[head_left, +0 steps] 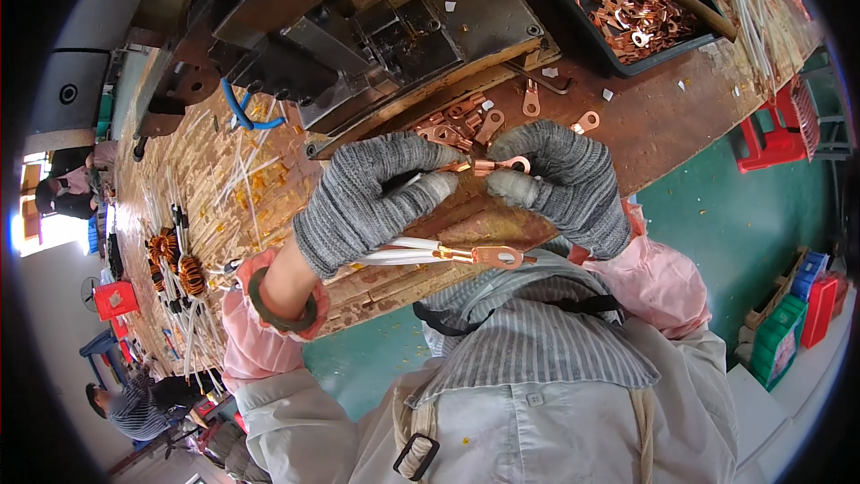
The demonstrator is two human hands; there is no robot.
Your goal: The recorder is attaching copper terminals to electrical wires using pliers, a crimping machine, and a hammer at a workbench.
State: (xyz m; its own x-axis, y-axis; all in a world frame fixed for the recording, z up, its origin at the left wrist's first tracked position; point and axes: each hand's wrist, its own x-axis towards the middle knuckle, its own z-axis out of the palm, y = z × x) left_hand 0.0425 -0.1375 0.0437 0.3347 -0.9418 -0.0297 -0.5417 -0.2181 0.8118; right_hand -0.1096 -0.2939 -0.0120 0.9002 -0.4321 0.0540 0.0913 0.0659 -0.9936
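Long wooden workbench [681,116] spread across the view, heavy dark metal press [358,27] bolted at its far side. Black tray [627,13] of loose copper lugs to the right, with a hammer lying in it. Bundles of white wires [206,215] and copper coils [175,264] strewn to the left. Both hands gloved in grey knit, just over the near bench edge. Left hand [367,202] clenched round a bunch of white leads [403,253], one already tipped with a copper lug [497,256]. Right hand [569,184] pinching a second lug [502,164] against the left fingertips, apparently being fitted onto a wire end. Probably early going: one lead finished, one in hand, more loose lugs [466,121] waiting by the press. Little room between hands and press; open space only back toward the body.
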